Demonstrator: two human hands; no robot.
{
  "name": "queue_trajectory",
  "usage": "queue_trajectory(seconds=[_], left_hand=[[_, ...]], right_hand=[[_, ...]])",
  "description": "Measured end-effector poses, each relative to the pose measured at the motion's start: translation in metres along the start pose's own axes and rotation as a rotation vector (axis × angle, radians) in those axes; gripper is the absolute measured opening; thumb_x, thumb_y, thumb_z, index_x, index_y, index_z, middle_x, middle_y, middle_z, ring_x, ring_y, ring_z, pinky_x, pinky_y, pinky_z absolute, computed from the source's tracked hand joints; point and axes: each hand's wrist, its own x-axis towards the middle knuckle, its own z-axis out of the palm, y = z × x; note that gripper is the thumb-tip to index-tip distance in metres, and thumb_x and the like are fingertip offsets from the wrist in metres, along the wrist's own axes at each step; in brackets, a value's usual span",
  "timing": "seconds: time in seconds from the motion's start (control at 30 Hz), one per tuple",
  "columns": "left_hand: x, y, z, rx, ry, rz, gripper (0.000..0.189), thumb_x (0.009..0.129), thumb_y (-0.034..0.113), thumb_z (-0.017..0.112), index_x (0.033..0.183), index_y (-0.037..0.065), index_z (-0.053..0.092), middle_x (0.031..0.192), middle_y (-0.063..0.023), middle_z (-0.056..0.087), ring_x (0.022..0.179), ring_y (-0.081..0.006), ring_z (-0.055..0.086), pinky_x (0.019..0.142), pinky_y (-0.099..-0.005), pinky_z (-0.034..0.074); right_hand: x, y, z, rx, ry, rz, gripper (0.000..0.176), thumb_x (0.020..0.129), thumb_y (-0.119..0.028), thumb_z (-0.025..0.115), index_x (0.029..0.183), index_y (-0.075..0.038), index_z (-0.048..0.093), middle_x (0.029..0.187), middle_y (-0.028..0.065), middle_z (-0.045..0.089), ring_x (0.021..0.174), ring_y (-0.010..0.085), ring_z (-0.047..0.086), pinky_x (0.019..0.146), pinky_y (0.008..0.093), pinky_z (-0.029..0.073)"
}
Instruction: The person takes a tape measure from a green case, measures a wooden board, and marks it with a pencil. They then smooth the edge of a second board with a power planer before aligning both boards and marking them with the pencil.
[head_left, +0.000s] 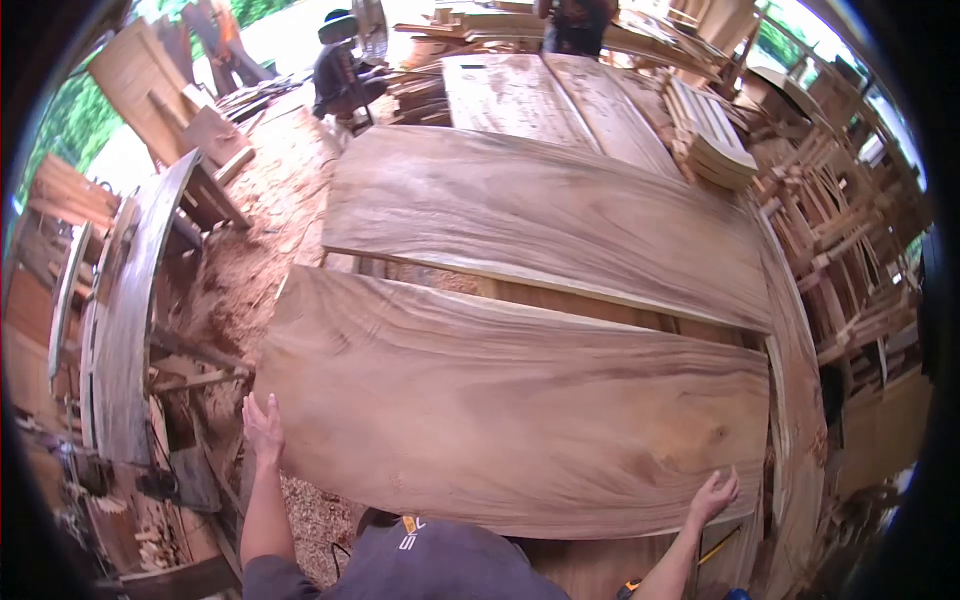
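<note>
A wide wooden slab [510,400] with swirling brown grain and a dark knot lies flat in front of me. At its left end is my left hand [263,430], upright with the thumb and fingers apart; whether it touches the end edge is hard to tell. My right hand [713,497] is at the near edge towards the right, fingers loosely bent and apart, with nothing seen in it. Beyond a narrow gap lies a second wide slab [540,215] of similar grain.
Further back are pale boards [510,95] and a stack of curved pieces [712,135]. Wooden frames [830,215] crowd the right, and a long plank [130,330] stands at left. Sawdust [265,210] covers the ground. One person [345,70] sits low; another person [580,25] stands behind.
</note>
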Motion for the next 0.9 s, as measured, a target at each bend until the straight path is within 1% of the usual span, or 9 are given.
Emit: queue_trajectory(seconds=[0.23, 0.4, 0.5, 0.6, 0.63, 0.73, 0.77, 0.87, 0.9], left_hand=[[-0.011, 0.037, -0.004, 0.109, 0.112, -0.184, 0.063, 0.092, 0.047, 0.054, 0.14, 0.01, 0.038, 0.142, -0.0135, 0.045, 0.136, -0.0305, 0.037, 0.109, -0.0545, 0.022], [-0.01, 0.031, 0.005, 0.07, 0.071, -0.171, 0.064, 0.092, 0.047, 0.055, 0.141, 0.009, 0.037, 0.143, -0.0133, 0.044, 0.137, -0.0314, 0.034, 0.11, -0.0544, 0.021], [-0.011, 0.026, 0.014, 0.029, 0.047, -0.175, 0.064, 0.091, 0.047, 0.055, 0.141, 0.009, 0.037, 0.143, -0.0132, 0.044, 0.137, -0.0316, 0.034, 0.11, -0.0543, 0.02], [-0.006, 0.016, 0.039, -0.01, 0.05, -0.167, 0.064, 0.091, 0.047, 0.055, 0.141, 0.01, 0.038, 0.143, -0.0131, 0.044, 0.137, -0.0318, 0.035, 0.111, -0.054, 0.02], [-0.008, 0.011, 0.045, -0.021, 0.034, -0.168, 0.064, 0.091, 0.047, 0.055, 0.141, 0.01, 0.039, 0.143, -0.013, 0.044, 0.136, -0.0318, 0.035, 0.111, -0.0537, 0.02], [-0.004, 0.004, 0.068, -0.089, -0.01, -0.193, 0.066, 0.09, 0.048, 0.056, 0.141, 0.011, 0.039, 0.144, -0.0129, 0.044, 0.136, -0.0318, 0.036, 0.111, -0.0529, 0.021], [-0.006, -0.001, 0.076, -0.108, -0.028, -0.218, 0.067, 0.089, 0.049, 0.056, 0.142, 0.012, 0.04, 0.145, -0.0129, 0.043, 0.137, -0.0317, 0.036, 0.111, -0.0526, 0.021], [-0.008, -0.027, 0.116, -0.083, -0.032, -0.263, 0.071, 0.088, 0.054, 0.057, 0.144, 0.014, 0.038, 0.147, -0.0128, 0.042, 0.141, -0.0305, 0.031, 0.112, -0.0531, 0.02], [-0.02, -0.045, 0.109, -0.068, -0.006, -0.323, 0.071, 0.088, 0.054, 0.057, 0.144, 0.014, 0.038, 0.147, -0.0128, 0.042, 0.141, -0.0305, 0.031, 0.112, -0.0531, 0.02]], right_hand=[[0.016, -0.166, 0.083, 0.273, -0.304, -0.364, 0.055, 0.084, -0.018, 0.069, 0.134, -0.001, 0.051, 0.134, 0.0242, 0.051, 0.127, 0.0399, 0.045, 0.106, 0.0473, 0.037], [0.014, -0.29, 0.111, -0.049, -0.38, -0.363, 0.064, 0.085, -0.038, 0.067, 0.14, -0.013, 0.048, 0.146, 0.0188, 0.042, 0.138, 0.0364, 0.034, 0.11, 0.0629, 0.023], [0.022, -0.33, 0.132, -0.081, -0.33, -0.385, 0.06, 0.087, -0.042, 0.064, 0.138, -0.015, 0.051, 0.148, 0.0158, 0.041, 0.14, 0.0357, 0.031, 0.11, 0.0647, 0.02], [0.033, -0.348, 0.13, -0.122, -0.368, -0.394, 0.054, 0.087, -0.043, 0.064, 0.132, -0.013, 0.056, 0.144, 0.0148, 0.045, 0.139, 0.0355, 0.032, 0.11, 0.0633, 0.022], [0.039, -0.349, 0.128, -0.078, -0.295, -0.51, 0.046, 0.086, -0.048, 0.063, 0.114, -0.011, 0.066, 0.13, 0.0158, 0.056, 0.131, 0.0336, 0.043, 0.108, 0.0585, 0.028], [0.079, -0.375, 0.102, -0.282, -0.562, -0.63, 0.044, 0.085, -0.052, 0.063, 0.095, -0.01, 0.071, 0.107, 0.0118, 0.067, 0.112, 0.0318, 0.058, 0.098, 0.0493, 0.041], [0.093, -0.38, 0.103, -0.303, -0.606, -0.659, 0.051, 0.083, -0.059, 0.062, 0.08, -0.009, 0.074, 0.09, 0.0133, 0.07, 0.095, 0.033, 0.065, 0.088, 0.0441, 0.047], [0.136, -0.399, 0.112, -0.495, -1.028, -0.623, 0.065, 0.082, -0.07, 0.056, 0.083, -0.008, 0.076, 0.101, 0.0185, 0.071, 0.1, 0.0272, 0.067, 0.091, 0.0423, 0.049], [0.13, -0.424, 0.13, -0.482, -1.044, -0.69, 0.065, 0.082, -0.07, 0.056, 0.083, -0.008, 0.076, 0.101, 0.0185, 0.071, 0.1, 0.0272, 0.067, 0.091, 0.0423, 0.049]])
